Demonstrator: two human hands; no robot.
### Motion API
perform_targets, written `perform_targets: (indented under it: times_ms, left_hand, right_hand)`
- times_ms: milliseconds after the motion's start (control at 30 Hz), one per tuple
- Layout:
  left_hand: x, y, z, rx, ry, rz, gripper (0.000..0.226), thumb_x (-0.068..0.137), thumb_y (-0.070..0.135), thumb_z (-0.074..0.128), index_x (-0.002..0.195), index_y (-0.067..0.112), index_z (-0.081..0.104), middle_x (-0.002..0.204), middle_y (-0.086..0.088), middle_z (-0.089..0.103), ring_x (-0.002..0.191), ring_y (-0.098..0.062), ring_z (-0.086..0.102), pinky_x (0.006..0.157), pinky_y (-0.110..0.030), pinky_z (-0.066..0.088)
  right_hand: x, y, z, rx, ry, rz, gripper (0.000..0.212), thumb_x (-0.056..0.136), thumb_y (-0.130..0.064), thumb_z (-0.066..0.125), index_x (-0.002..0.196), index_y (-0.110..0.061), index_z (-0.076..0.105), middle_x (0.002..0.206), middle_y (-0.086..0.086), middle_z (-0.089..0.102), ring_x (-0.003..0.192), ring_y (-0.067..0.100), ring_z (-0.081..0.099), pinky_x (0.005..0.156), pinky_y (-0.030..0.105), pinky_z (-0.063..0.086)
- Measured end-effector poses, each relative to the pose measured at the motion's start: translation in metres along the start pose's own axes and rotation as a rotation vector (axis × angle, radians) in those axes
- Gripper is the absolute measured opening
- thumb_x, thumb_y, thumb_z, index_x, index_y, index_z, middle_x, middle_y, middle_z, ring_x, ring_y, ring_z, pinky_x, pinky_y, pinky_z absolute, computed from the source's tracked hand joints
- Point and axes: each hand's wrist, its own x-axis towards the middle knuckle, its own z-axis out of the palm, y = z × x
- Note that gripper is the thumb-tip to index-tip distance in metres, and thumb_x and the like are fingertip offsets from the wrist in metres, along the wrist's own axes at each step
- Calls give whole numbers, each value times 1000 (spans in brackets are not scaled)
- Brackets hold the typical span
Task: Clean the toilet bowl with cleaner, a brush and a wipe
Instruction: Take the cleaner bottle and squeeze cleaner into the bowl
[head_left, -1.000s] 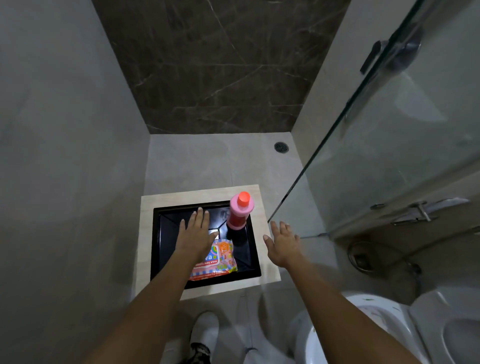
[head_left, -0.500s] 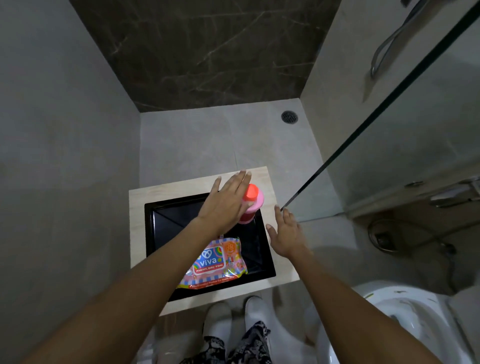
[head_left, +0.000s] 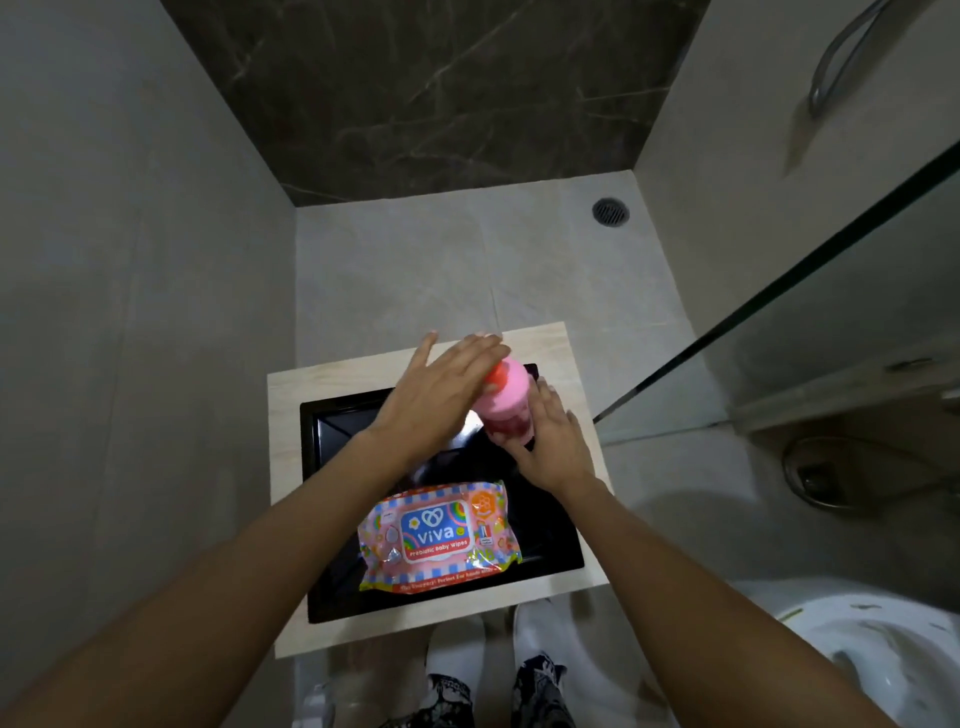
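Here, cleaner bottle (head_left: 506, 400): pink, orange cap, far right corner of black tray (head_left: 332, 519).
Right hand (head_left: 553, 441): fingers wrapped round bottle's lower body.
Left hand (head_left: 441, 395): fingers straight, together, over cap.
Wipes pack (head_left: 439, 535): flat in tray, nearer.
Toilet bowl (head_left: 878, 654): near right.

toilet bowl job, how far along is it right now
Nothing looks done: the toilet bowl shows no cleaner in it. In hand: the left hand lies over the orange cap of the pink cleaner bottle, and the right hand holds its body over the black tray. Left: applying cleaner, brushing (no brush in view) and wiping; the Viva baby wipes pack lies untouched.
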Motion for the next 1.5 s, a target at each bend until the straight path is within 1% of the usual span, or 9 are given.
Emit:
perform_targets:
  times_ms: [167, 300, 433, 567, 900, 1033, 1133, 1333, 1500]
  left_hand:
    - [-26, -26, -3, -331, 63, -145, 47, 94, 28, 43, 132, 1, 49, 132, -15, 54, 116, -21, 46, 99, -27, 32]
    - [-39, -33, 4, -356, 125, -313, 41, 96, 28, 46, 129, 5, 52, 126, -11, 59, 112, -21, 49, 99, -43, 39]
    - [-43, -41, 5, -262, 131, -419, 43, 94, 35, 46, 122, 4, 57, 117, -13, 64, 106, -28, 56, 99, -45, 37]
    - [-43, -43, 4, -242, 69, -491, 55, 91, 48, 42, 120, 5, 58, 116, -12, 64, 108, -30, 57, 102, -46, 34]
    - [-45, -15, -30, -135, 58, -159, 48, 79, 6, 47, 125, 13, 57, 121, -14, 58, 104, -27, 51, 90, -41, 42]
    - [-39, 2, -54, -62, 20, -170, 35, 91, 29, 48, 121, 13, 58, 104, -12, 61, 94, -33, 61, 92, -48, 42]
    - [-39, 18, -68, -69, -43, -123, 51, 93, 48, 34, 119, 13, 60, 104, -8, 61, 96, -30, 60, 93, -44, 40]
    - [-42, 47, -70, -98, -60, 121, 42, 85, 12, 54, 127, 16, 48, 119, -8, 56, 101, -29, 56, 92, -44, 40]
    - [-28, 93, -73, -91, -112, 139, 52, 94, 45, 33, 127, 10, 53, 113, -7, 62, 99, -27, 60, 100, -38, 26]
  right_hand:
    - [23, -25, 27, 268, 156, -37, 108, 67, -48, 80, 152, -16, 21, 155, 3, 31, 141, 24, 33, 111, 46, 34]
    - [34, -36, 41, 372, 269, -74, 102, 63, -41, 84, 148, -14, 32, 149, 6, 41, 134, 23, 43, 108, 42, 40]
    - [37, -42, 48, 361, 350, -134, 86, 59, -17, 86, 136, -7, 50, 125, 11, 63, 114, 29, 60, 97, 45, 49]
    - [38, -43, 51, 384, 347, -154, 77, 60, -16, 81, 131, -4, 54, 120, 13, 65, 109, 30, 62, 94, 47, 51]
    - [-11, -32, 18, 386, 383, -172, 88, 63, -23, 86, 141, -12, 45, 124, 7, 62, 111, 24, 60, 92, 35, 51]
    - [-43, -32, 0, 386, 386, -150, 91, 65, -30, 86, 143, -14, 43, 123, 6, 63, 109, 21, 61, 90, 29, 50]
    - [-70, -30, -9, 379, 422, -142, 85, 66, -27, 84, 141, -12, 46, 122, 7, 63, 109, 23, 62, 89, 24, 45]
    - [-116, -15, -33, 321, 529, -128, 83, 61, -31, 76, 137, -11, 49, 124, 6, 63, 106, 24, 63, 86, 24, 47]
    - [-163, 15, -49, 289, 597, -66, 78, 63, -37, 73, 132, -8, 52, 123, 8, 64, 104, 24, 64, 85, 32, 53]
